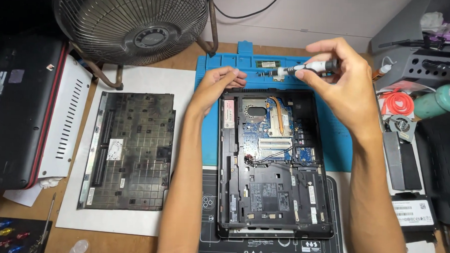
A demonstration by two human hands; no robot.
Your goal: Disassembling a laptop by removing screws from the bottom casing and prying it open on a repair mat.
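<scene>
An opened laptop base (276, 164) lies on a blue work mat (335, 141), its circuit board, copper heat pipe and fan recess exposed. My right hand (343, 83) hovers above the laptop's far right corner, holding a small grey-and-black screwdriver (308, 68) that points left over the mat's top tray. My left hand (219, 86) sits at the laptop's far left corner with its fingers curled together; whether it pinches something small is unclear. A green memory stick (266, 64) rests in the mat's top tray.
A removed keyboard panel (130, 150) lies face down on white paper at left. A metal fan (131, 18) stands behind it. A closed dark laptop (13, 112) is far left. Tool organiser (430, 62), red coil, small fan and drives crowd the right side.
</scene>
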